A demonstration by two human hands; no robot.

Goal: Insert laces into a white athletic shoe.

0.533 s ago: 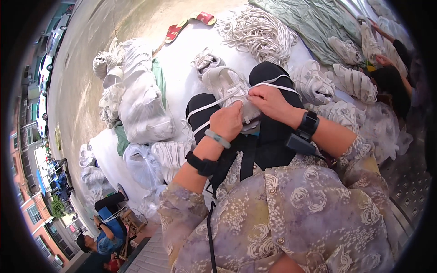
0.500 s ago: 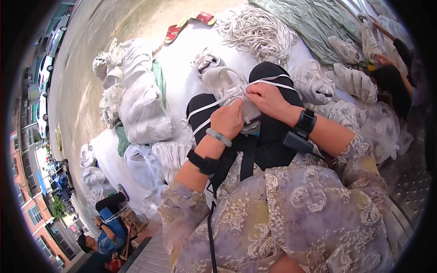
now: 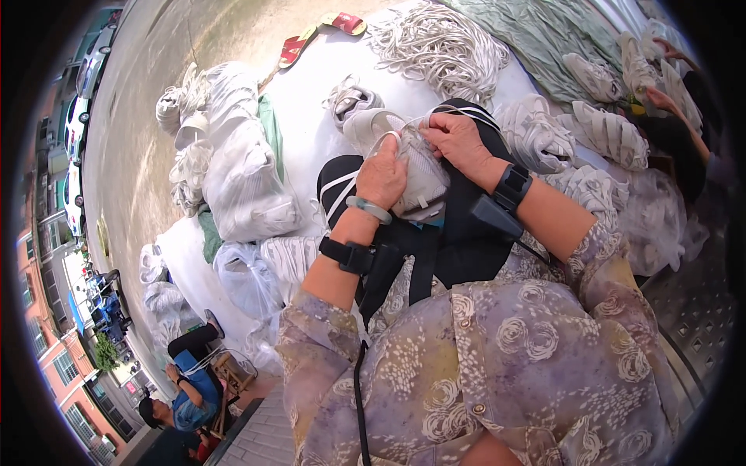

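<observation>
A white sneaker [image 3: 423, 182] rests on my lap between my black-clad knees, its toe toward me. My left hand [image 3: 382, 177] is closed at the shoe's left side, pinching a white shoelace [image 3: 342, 180] that trails over my left knee. My right hand [image 3: 461, 147] is closed too, its fingertips pinching lace at the shoe's upper right, near the eyelets. From there lace [image 3: 466, 111] loops over my right knee. My fingers partly hide the eyelets and the lace ends.
A heap of loose white laces [image 3: 439, 50] lies ahead, beside red sandals [image 3: 318, 37]. Bundled white shoes [image 3: 536, 133] are at right, stacked shoes [image 3: 241, 167] at left. A co-worker's hand [image 3: 660, 101] is among shoes far right. Another person [image 3: 190, 396] sits at lower left.
My left hand has moved up along the shoe's left side, uncovering more of its toe. My right hand has shifted slightly up and right, still pinching lace.
</observation>
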